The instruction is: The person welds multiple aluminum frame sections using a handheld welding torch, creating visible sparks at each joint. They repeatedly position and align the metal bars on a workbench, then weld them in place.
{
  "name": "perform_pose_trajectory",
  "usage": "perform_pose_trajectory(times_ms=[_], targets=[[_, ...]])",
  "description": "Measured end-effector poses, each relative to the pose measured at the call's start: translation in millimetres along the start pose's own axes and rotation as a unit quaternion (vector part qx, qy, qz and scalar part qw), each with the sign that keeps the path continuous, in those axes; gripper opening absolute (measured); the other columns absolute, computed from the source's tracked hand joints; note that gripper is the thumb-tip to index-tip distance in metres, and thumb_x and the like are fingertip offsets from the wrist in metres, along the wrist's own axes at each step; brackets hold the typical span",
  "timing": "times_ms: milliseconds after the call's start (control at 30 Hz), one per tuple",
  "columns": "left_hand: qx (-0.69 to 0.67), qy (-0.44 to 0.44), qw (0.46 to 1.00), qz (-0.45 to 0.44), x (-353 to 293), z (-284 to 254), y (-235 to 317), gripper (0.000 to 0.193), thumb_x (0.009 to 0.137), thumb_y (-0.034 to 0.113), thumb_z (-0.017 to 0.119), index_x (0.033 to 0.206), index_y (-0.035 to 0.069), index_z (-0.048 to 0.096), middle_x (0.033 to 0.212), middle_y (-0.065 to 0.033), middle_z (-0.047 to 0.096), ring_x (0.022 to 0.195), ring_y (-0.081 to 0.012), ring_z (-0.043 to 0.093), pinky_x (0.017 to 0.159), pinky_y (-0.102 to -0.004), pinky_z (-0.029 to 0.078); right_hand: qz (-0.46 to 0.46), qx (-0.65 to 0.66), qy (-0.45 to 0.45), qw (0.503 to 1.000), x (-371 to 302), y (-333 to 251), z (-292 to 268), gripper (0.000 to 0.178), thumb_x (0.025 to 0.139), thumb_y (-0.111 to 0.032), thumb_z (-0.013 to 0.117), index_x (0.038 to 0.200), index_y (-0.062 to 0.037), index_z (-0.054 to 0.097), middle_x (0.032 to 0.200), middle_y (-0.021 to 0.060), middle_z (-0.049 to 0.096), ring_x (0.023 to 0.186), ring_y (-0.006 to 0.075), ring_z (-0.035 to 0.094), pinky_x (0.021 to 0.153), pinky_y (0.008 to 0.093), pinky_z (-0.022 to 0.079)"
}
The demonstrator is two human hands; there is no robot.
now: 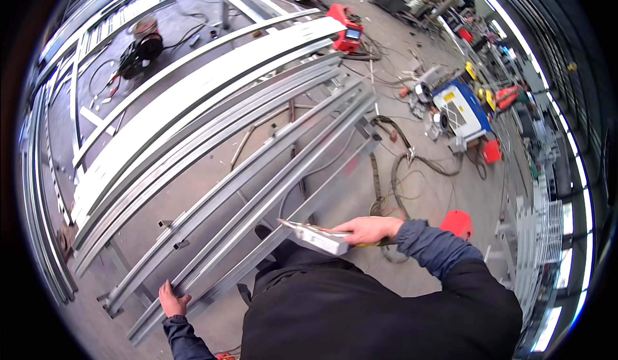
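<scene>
My left hand [172, 300] grips a long galvanized metal rail [212, 260] near its lower-left end, thumb set apart from the fingers. My right hand [370, 230] is closed around a pale, box-shaped piece [322, 238] with a thin pointed end facing left; its exact kind is not clear. It hovers over the edge of the nearest rail, close to my body. Several parallel rails slant from lower left to upper right in front of me. A small square bracket [182, 245] sticks out from one of them.
Long white beams [193, 93] lie beyond the rails. A black cable reel [149, 46] sits far left. On the floor to the right are thick hoses [438, 167], a blue and white machine [462, 111] and a red object [457, 223]. A red machine [347, 28] stands at the beams' far end.
</scene>
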State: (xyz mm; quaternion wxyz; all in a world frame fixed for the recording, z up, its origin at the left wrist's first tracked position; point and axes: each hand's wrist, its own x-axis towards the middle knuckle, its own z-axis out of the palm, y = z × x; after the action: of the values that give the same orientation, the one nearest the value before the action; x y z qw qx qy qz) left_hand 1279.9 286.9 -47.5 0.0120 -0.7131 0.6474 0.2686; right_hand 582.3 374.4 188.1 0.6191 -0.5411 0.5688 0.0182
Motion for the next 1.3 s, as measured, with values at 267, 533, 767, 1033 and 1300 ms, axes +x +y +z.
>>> perform_pose_trajectory(times_ms=[267, 533, 767, 1033, 1300], targets=[[-0.005, 0.001, 0.985, 0.173, 29, 17, 176, 0.088, 0.072, 0.027, 0.093, 0.147, -0.001, 0.058, 0.142, -0.0221, 0.065, 0.133, -0.0412, 0.06, 0.112, -0.0472, 0.05, 0.188, -0.048, 0.135, 0.972, -171, 60, 35, 0.064, 0.101, -0.045, 0.067, 0.161, -0.0292, 0.054, 0.126, 0.0165, 0.076, 0.109, 0.034, 0.073, 0.096, 0.0425, 0.054], [-0.058, -0.036, 0.949, 0.308, 37, 111, 409, 0.113, 0.071, 0.016, 0.094, 0.166, -0.002, 0.035, 0.163, -0.0298, 0.043, 0.152, -0.0469, 0.041, 0.128, -0.0487, 0.036, 0.087, 0.029, 0.314, 0.945, -205, 118, -13, 0.078, 0.101, -0.072, 0.061, 0.158, -0.019, 0.057, 0.13, 0.0177, 0.075, 0.114, 0.0342, 0.071, 0.099, 0.0441, 0.053], [0.177, -0.009, 0.95, 0.258, 25, 164, 527, 0.115, 0.079, 0.074, 0.083, 0.162, 0.004, 0.043, 0.154, -0.0291, 0.056, 0.143, -0.046, 0.053, 0.117, -0.0615, 0.043, 0.053, 0.091, 0.356, 0.929, -209, 212, -62, 0.071, 0.104, -0.065, 0.062, 0.161, -0.0233, 0.054, 0.131, 0.0173, 0.076, 0.116, 0.0356, 0.071, 0.098, 0.0455, 0.054], [0.239, 0.117, 0.945, 0.188, 28, 194, 544, 0.114, 0.076, 0.084, 0.078, 0.155, 0.006, 0.052, 0.145, -0.0241, 0.062, 0.135, -0.0468, 0.057, 0.11, -0.0649, 0.045, 0.026, 0.127, 0.398, 0.908, -184, 296, -111, 0.071, 0.105, -0.061, 0.062, 0.162, -0.0211, 0.053, 0.116, 0.021, 0.078, 0.102, 0.0386, 0.073, 0.087, 0.0464, 0.055], [0.249, 0.155, 0.923, 0.249, 30, 198, 554, 0.094, 0.087, 0.078, 0.072, 0.141, 0.002, 0.059, 0.128, -0.0226, 0.068, 0.114, -0.0436, 0.064, 0.097, -0.0591, 0.05, -0.034, 0.101, 0.363, 0.926, -170, 270, -141, 0.063, 0.104, -0.051, 0.065, 0.159, -0.0223, 0.055, 0.11, 0.0213, 0.076, 0.1, 0.0416, 0.071, 0.084, 0.0495, 0.053]])
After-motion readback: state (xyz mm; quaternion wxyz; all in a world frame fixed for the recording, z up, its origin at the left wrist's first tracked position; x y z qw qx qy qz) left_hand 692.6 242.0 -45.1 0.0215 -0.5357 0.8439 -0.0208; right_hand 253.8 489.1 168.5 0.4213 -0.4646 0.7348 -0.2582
